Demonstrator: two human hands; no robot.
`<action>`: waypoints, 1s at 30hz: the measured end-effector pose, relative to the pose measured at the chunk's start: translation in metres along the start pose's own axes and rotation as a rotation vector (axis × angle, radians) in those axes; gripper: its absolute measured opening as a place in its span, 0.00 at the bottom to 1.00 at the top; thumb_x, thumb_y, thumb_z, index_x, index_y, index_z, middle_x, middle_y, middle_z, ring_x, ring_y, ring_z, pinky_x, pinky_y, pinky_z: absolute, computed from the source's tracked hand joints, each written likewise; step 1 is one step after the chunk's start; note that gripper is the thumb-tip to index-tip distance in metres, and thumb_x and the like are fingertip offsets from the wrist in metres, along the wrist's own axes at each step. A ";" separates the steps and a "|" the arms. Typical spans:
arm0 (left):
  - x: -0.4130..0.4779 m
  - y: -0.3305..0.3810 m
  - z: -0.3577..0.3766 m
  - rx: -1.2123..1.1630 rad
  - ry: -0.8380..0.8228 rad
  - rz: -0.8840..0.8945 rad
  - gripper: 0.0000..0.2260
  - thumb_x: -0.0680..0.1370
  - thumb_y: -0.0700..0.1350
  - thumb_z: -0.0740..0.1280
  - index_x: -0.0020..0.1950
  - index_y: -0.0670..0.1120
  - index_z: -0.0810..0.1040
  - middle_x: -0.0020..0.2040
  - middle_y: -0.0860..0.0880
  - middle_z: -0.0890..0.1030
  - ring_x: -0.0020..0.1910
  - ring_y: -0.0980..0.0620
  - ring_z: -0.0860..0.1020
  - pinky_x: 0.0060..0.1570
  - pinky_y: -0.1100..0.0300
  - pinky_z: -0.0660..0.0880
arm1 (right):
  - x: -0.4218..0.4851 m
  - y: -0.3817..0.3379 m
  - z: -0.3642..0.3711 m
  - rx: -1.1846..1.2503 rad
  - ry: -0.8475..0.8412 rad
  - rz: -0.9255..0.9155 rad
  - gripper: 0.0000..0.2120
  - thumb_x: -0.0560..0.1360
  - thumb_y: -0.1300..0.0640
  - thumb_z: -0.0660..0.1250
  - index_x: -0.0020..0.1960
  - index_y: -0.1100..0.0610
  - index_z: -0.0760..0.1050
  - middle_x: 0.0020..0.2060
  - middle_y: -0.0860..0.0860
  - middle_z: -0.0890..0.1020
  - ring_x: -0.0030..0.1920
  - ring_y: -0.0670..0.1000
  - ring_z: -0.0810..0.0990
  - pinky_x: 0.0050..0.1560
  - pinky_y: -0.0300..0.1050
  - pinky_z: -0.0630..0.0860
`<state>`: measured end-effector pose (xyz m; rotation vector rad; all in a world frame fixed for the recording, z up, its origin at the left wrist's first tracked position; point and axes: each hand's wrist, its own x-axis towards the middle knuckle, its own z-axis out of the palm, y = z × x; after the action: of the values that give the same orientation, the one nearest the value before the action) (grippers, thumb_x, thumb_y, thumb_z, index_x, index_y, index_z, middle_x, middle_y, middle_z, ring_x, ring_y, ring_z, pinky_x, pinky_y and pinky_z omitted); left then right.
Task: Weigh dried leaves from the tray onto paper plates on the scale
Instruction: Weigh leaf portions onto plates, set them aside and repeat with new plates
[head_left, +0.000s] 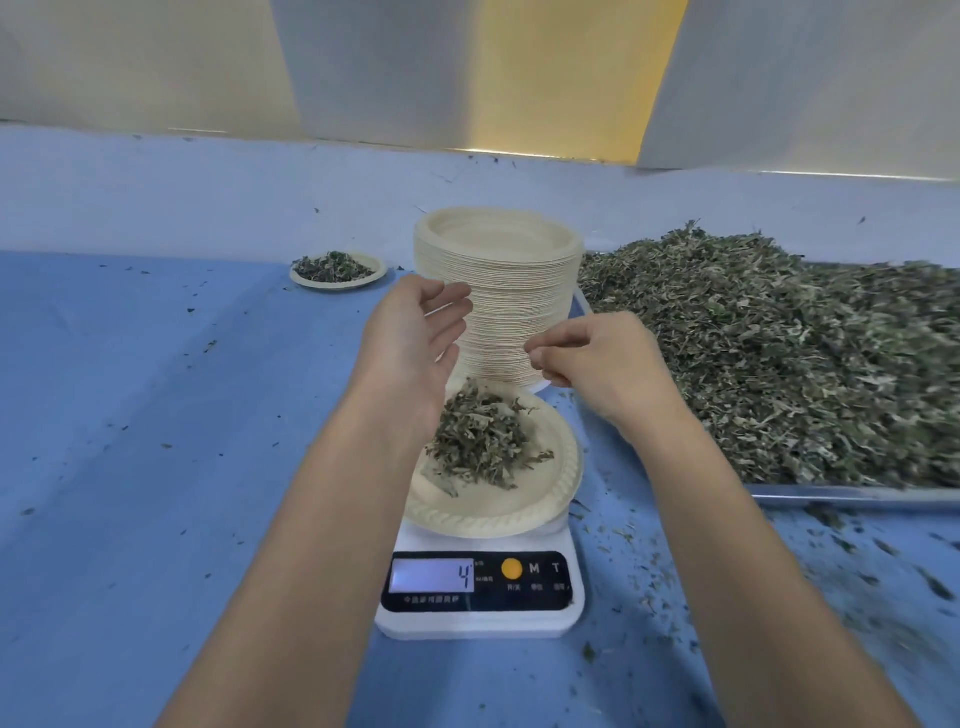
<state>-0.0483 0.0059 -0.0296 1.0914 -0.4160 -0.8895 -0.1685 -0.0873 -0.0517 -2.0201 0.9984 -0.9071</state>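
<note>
Head view: at centre frame, a round cream paper plate (524, 501) bearing a small mound of dried green leaves (478, 441) sits on a white digital scale (478, 621) reading 4. Above it, the left hand (415, 332) is released, fingers relaxed. The right hand (592, 358) curls with its fingertips together; whether they pinch any leaf is unclear. A metal tray (852, 494) heaped with loose leaves fills the right of the frame.

The left hand (415, 338) and right hand (602, 364), beyond the scale (478, 621), are bare, with short nails; the forearms (332, 519) either side of the scale are bare too.
</note>
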 end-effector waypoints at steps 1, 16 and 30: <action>-0.001 0.000 0.004 -0.010 -0.041 -0.003 0.13 0.80 0.45 0.56 0.54 0.43 0.79 0.58 0.45 0.80 0.62 0.51 0.74 0.64 0.59 0.66 | 0.001 0.006 -0.005 -0.022 0.038 0.009 0.08 0.72 0.61 0.71 0.38 0.49 0.83 0.30 0.42 0.81 0.32 0.41 0.78 0.41 0.37 0.77; -0.008 -0.058 0.102 -0.024 -0.170 -0.270 0.10 0.80 0.44 0.55 0.52 0.43 0.74 0.57 0.43 0.77 0.60 0.48 0.74 0.55 0.60 0.69 | 0.013 0.083 -0.059 -0.907 -0.177 0.166 0.21 0.73 0.57 0.67 0.66 0.51 0.73 0.60 0.57 0.78 0.60 0.59 0.76 0.57 0.51 0.76; -0.001 -0.086 0.109 -0.181 -0.012 -0.379 0.17 0.80 0.44 0.55 0.64 0.38 0.74 0.65 0.41 0.74 0.64 0.47 0.72 0.59 0.59 0.68 | 0.017 0.089 -0.053 -0.816 -0.002 0.132 0.10 0.71 0.63 0.68 0.49 0.54 0.84 0.47 0.59 0.81 0.50 0.61 0.80 0.45 0.44 0.74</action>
<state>-0.1597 -0.0720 -0.0587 1.0130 -0.1344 -1.2431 -0.2360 -0.1573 -0.0924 -2.5463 1.6647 -0.4449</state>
